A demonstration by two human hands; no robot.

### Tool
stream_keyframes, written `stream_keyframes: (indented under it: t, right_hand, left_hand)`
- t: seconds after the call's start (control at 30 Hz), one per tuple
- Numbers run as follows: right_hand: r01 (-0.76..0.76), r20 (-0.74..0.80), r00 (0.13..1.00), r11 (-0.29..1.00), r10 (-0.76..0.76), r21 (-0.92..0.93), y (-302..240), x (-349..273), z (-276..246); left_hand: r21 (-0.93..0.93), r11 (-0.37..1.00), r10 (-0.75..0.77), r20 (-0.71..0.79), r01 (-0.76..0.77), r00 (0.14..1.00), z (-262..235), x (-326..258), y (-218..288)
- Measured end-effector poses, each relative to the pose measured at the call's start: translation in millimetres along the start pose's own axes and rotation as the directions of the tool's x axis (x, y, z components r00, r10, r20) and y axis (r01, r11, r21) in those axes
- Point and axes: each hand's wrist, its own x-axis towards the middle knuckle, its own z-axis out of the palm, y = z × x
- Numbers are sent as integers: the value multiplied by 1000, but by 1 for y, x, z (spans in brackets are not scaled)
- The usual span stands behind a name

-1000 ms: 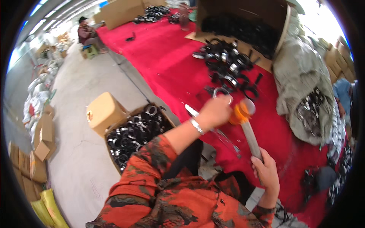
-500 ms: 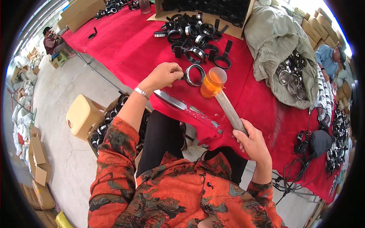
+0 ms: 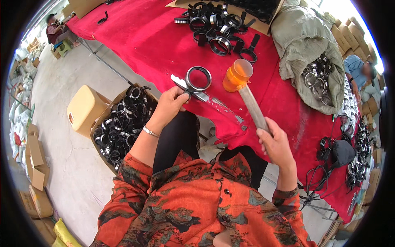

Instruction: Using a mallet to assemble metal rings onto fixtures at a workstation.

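In my left hand (image 3: pixel 172 104) is a black ring with a silver band (image 3: pixel 198 79), pinched by its short black handle and raised over the near table edge. Below it, a flat metal bar (image 3: pixel 200 95) lies along that edge. My right hand (image 3: pixel 274 142) is wrapped round the grey handle of a mallet (image 3: pixel 252 105). The mallet's orange translucent head (image 3: pixel 237 75) rests on or just above the red cloth, to the right of the ring and apart from it. A pile of similar ring parts (image 3: pixel 218 24) sits farther back on the table.
Left of my legs stands a cardboard box of ring parts (image 3: pixel 121 123), with a beige plastic stool (image 3: pixel 85 109) beside it. An open sack (image 3: pixel 306 53) of silver rings slumps at right, near a cable tangle (image 3: pixel 319 183). Two people (image 3: pixel 358 74) (image 3: pixel 57 31) sit farther off.
My left hand has taken the ring off the cloth and drawn it back toward me, left of the mallet. The mallet has shifted slightly to the right.
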Motion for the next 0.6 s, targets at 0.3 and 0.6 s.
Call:
stream_keyframes:
  t: [0.3,0.6]
  right_hand:
    - [261,-49,965,959,-257,107,-20,-24,28]
    - [280,75,960,924,-270,-262,-10,-29,30]
  left_hand:
    - [-199,976,108,81,-90,991,10,-2,-34]
    - [-224,971,98,51,-84,994,17,-2,-42]
